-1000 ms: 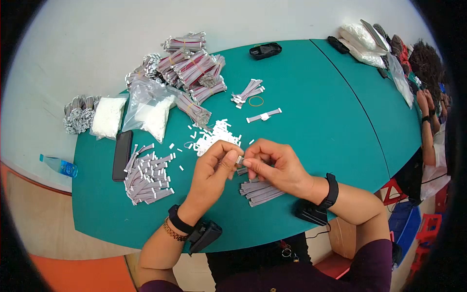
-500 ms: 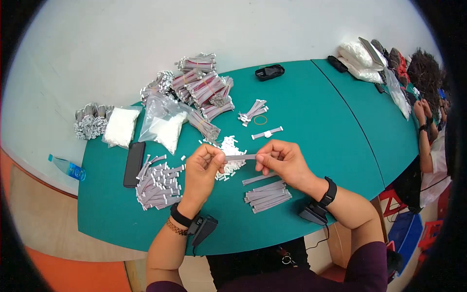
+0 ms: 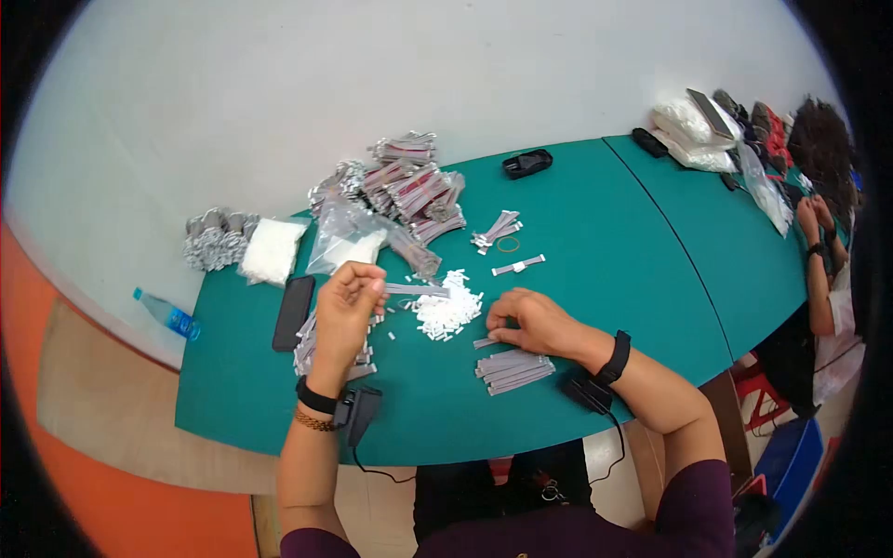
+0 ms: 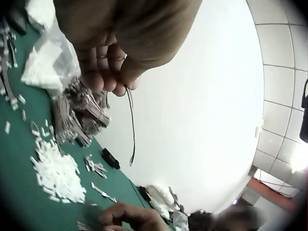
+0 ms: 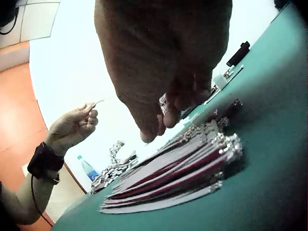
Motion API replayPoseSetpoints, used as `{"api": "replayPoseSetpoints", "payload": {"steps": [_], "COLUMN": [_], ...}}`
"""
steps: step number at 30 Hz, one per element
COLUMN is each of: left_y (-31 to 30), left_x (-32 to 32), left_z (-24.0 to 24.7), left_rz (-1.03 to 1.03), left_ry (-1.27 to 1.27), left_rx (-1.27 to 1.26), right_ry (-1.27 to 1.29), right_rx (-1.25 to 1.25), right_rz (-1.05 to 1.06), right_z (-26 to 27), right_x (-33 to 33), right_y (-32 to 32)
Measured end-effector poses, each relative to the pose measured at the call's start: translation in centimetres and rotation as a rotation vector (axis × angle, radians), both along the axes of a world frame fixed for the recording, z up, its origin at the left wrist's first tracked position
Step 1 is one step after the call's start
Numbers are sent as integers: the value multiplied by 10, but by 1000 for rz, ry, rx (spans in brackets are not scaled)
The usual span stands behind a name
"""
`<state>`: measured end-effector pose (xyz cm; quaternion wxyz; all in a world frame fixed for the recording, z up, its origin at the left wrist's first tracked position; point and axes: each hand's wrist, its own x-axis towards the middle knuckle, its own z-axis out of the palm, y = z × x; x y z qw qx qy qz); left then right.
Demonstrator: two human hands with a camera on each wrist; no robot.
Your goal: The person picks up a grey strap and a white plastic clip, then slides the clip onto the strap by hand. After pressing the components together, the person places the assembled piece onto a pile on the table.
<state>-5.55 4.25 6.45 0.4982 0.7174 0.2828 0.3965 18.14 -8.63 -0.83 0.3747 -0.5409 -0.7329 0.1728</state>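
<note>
My left hand (image 3: 346,312) pinches one end of a flat grey ribbon cable (image 3: 409,290), with a white piece on its far end. In the left wrist view the cable (image 4: 133,127) hangs edge-on from the fingertips of that hand (image 4: 120,53). My right hand (image 3: 539,321) hovers with loosely bent fingers over a single grey strip (image 3: 483,343), just behind the stacked grey cables (image 3: 513,371). In the right wrist view, its fingertips are above the cable stack (image 5: 168,175), and no cable shows between them. Small white pieces (image 3: 448,309) lie heaped between the hands.
Finished-looking cables (image 3: 360,358) lie partly behind my left forearm, beside a dark case (image 3: 293,313). Bundled cables (image 3: 414,191) and bags of white pieces (image 3: 273,251) stand at the back left. A rubber band (image 3: 508,245) and a black pouch (image 3: 527,164) are farther back.
My hands have moved apart. The cable stretched between both hands is now in the left hand alone, carried leftward; the right hand has let go and is lower, over the single strip.
</note>
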Motion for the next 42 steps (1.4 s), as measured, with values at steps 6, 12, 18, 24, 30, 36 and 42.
{"api": "replayPoseSetpoints", "payload": {"steps": [6,12,18,24,30,36,42], "left_y": [13,19,2,3,-3,4,4], "left_x": [-93,-146,-135,-36,19,20,20], "left_z": [-33,-60,-52,-54,-53,-65,-67], "left_rz": [264,506,622,135,-13,-30,-45], "left_ry": [113,362,681,430,548,588,555], "left_rx": [80,264,554,468,576,564,562], "right_ry": [-159,-111,-133,-139,-74,-117,-81], "right_rx": [-60,-112,-49,-45,-122,-113,-144], "right_rz": [4,26,30,27,29,31,1], "right_z": [-1,3,-3,0,9,4,10], "right_x": [1,1,2,1,-1,2,-5], "right_y": [-5,-2,-2,1,3,5,7]}}
